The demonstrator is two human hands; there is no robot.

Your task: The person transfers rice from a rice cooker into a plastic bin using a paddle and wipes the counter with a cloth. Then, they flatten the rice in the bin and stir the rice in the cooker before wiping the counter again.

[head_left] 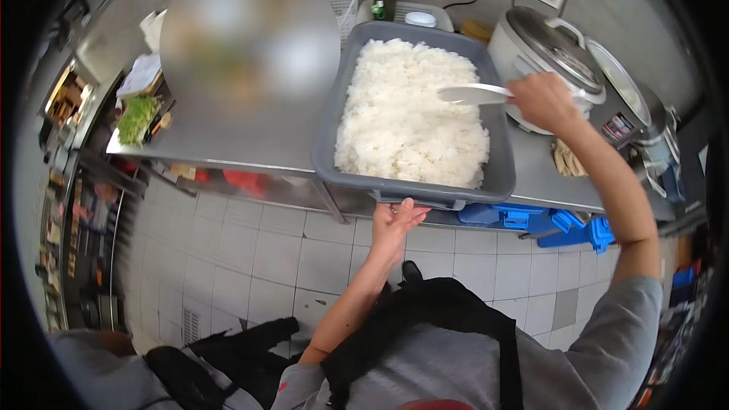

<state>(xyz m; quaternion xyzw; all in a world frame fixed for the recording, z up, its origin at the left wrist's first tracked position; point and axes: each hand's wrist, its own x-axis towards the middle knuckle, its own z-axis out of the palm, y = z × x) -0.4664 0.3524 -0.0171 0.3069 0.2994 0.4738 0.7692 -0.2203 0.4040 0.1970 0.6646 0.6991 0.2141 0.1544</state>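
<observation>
A large grey tub [507, 175] full of cooked white rice [410, 114] sits on the steel counter, its near side at the counter's front edge. My right hand [545, 100] is closed around the handle of a white rice paddle [477, 94]. The paddle's blade points left over the right part of the rice. At the middle of the tub's near side, my left hand [398, 222] grips the handle under the rim, thumb up and palm turned upward.
A rice cooker [548, 53] stands right of the tub, beside light-coloured gloves [568, 159]. Green vegetables [138, 120] lie on the counter's left end [258, 137]. Blue bins [524, 218] are underneath. Another person [163, 376] stands close on my left.
</observation>
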